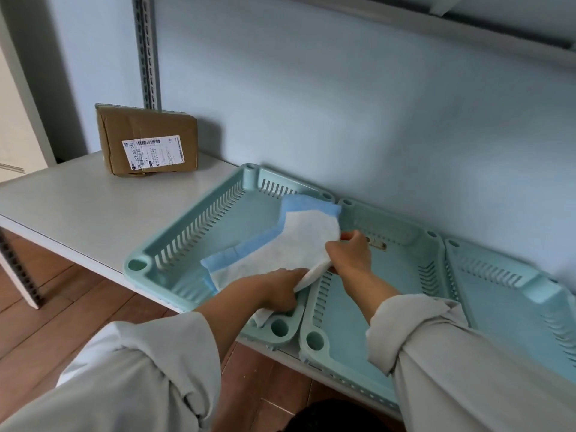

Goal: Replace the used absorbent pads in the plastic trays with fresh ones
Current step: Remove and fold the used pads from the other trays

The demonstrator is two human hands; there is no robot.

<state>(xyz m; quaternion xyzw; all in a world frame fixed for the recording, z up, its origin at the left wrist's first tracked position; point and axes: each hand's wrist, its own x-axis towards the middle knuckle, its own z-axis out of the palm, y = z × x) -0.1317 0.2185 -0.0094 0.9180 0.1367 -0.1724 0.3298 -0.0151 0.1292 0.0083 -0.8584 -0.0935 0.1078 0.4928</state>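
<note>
Pad (282,244) half in left tray (187,232), running from near corner up toward wall. Left hand (277,288) pinching near end, right hand (349,254) gripping right edge. Both touching already.

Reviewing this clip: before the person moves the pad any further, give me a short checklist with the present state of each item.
1. Left hand grips the pad at its near edge: ok.
2. Right hand grips the pad's right edge: ok.
3. Pad lies flat in the left tray: not ok, it is folded and partly raised, blue backing showing.
4. Middle tray has a pad: not ok, bare floor visible.
5. Right tray has a pad: not ok, its floor looks bare.
6. Whether the held pad is used or fresh: cannot tell.
</note>
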